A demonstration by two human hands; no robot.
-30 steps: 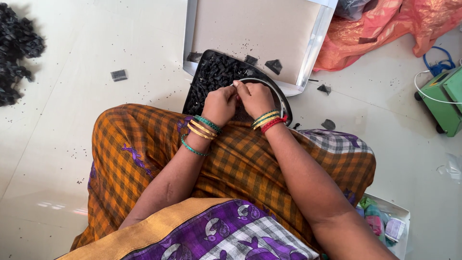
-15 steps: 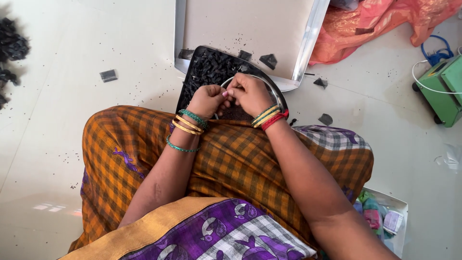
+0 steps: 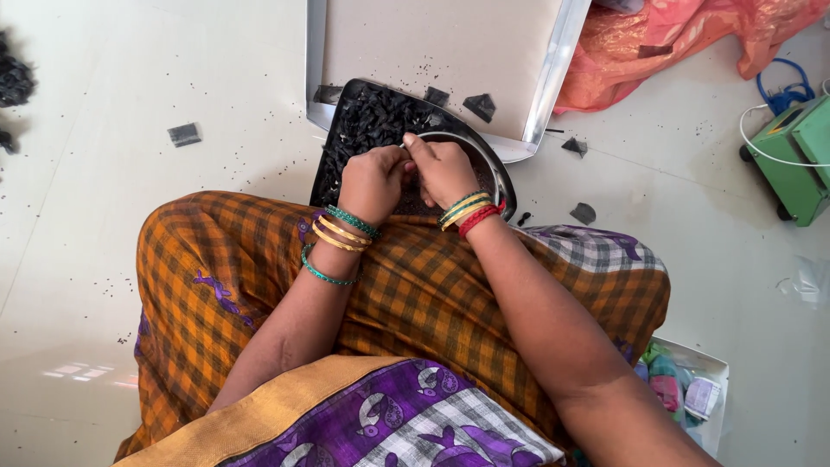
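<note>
My left hand and my right hand meet over a black tray heaped with small dark pieces. Both hands have fingers curled together, pinching something small between them; the thing itself is too small to tell. A round metal bowl sits at the tray's right, partly hidden under my right hand. Bangles circle both wrists. My lap in orange checked cloth lies just below the tray.
A large shallow metal tray with a beige bottom lies beyond the black one. Dark scraps dot the white floor. An orange plastic bag and a green box stand right. A white box of packets sits by my right knee.
The view has shifted a little; my hands stay together over the tray, working the small thing between their fingertips.
</note>
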